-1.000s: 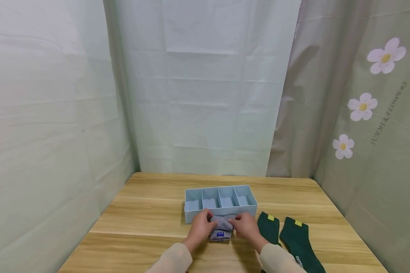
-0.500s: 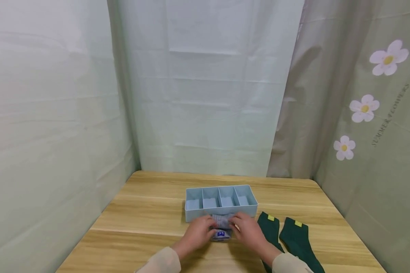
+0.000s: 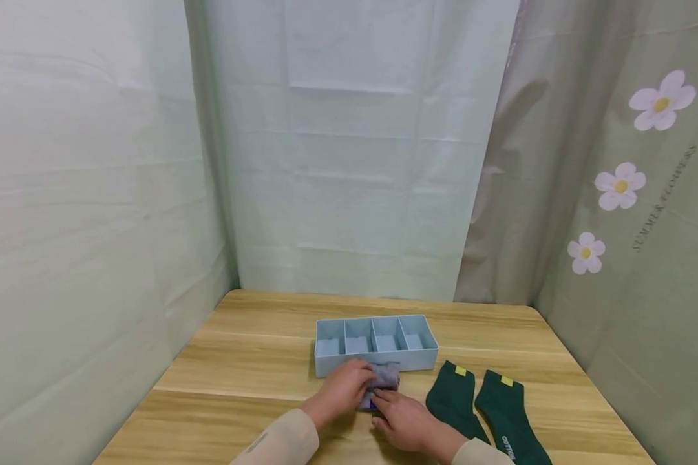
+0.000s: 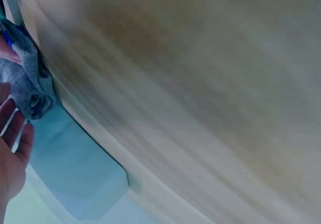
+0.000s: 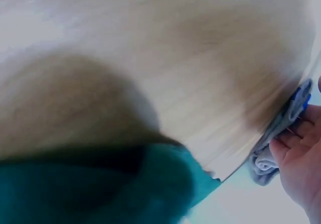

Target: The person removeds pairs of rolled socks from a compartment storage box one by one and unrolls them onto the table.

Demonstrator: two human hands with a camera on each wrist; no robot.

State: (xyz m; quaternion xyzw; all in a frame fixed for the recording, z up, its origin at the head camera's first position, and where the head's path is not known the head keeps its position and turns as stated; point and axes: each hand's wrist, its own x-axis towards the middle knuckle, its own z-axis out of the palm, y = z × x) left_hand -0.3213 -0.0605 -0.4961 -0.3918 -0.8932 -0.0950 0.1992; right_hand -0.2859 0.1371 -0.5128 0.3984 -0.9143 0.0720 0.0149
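A grey sock (image 3: 388,376) with a blue mark lies rolled on the table, right against the front of the light blue box (image 3: 417,360). My left hand (image 3: 346,386) holds the left part of the roll, its fingers over the top. Lower down, my right hand (image 3: 404,421) grips the cuff end, and its fingers cover most of the blue mark. In the left wrist view, the bunched grey fabric (image 4: 30,78) sits at the fingers. From the right wrist, the coiled end of the roll (image 5: 266,158) shows beside the curled fingers, which reach into the cuff.
Two dark green socks, one nearer (image 3: 450,397) and one farther right (image 3: 507,410), lie flat right of my right hand, each with a yellow tag. The box has several compartments divided by thin walls. Curtains (image 3: 349,161) hang around the wooden table (image 3: 256,361).
My right hand has come down from the roll's upper right side to the cuff end. My left hand has shifted slightly right over the roll.
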